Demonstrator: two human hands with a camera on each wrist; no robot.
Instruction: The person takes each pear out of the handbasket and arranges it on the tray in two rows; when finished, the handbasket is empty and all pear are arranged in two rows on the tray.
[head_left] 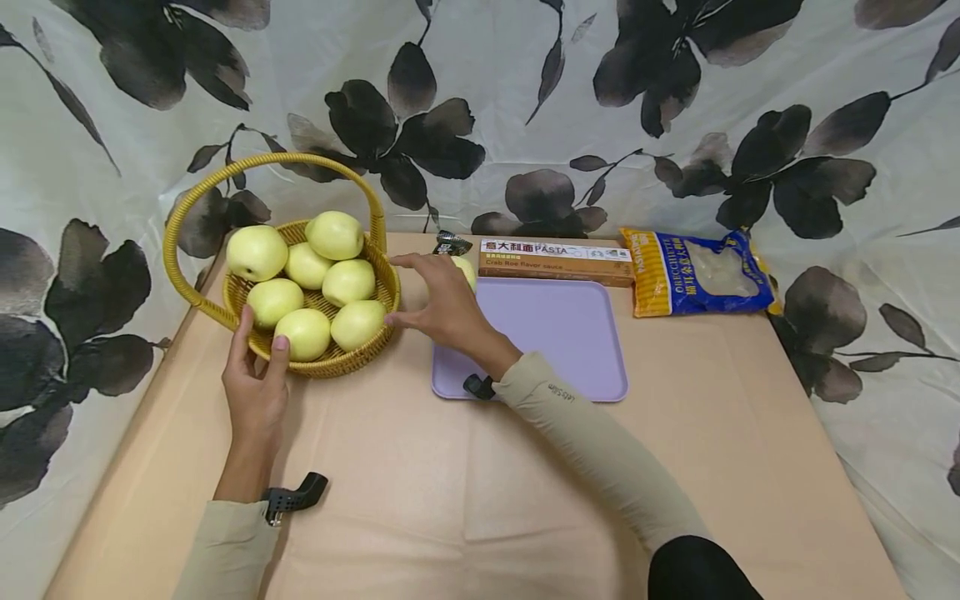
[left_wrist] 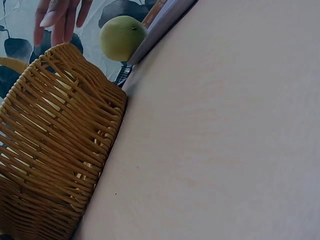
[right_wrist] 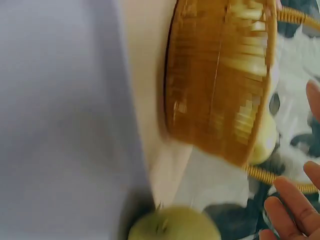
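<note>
A woven basket (head_left: pixel 341 364) with a tall yellow handle (head_left: pixel 270 158) stands at the left of the table. Several pale yellow-green apples (head_left: pixel 348 282) fill it. My left hand (head_left: pixel 257 392) touches the basket's front left rim with thumb and fingers extended. Close to the right rim, my right hand (head_left: pixel 442 304) is held with thumb and fingers spread and nothing between them. Behind that hand, a single apple (left_wrist: pixel 123 39) sits outside the basket, mostly hidden in the head view. The right wrist view shows the right hand's fingers (right_wrist: pixel 290 205) apart from the basket wall.
A lilac tray (head_left: pixel 555 342) lies right of the basket, partly under the right forearm. Behind it are a pasta box (head_left: pixel 555 262) and a small dark packet (head_left: pixel 452 243). A blue and yellow pasta bag (head_left: pixel 701 273) lies at the back right, before a floral cloth.
</note>
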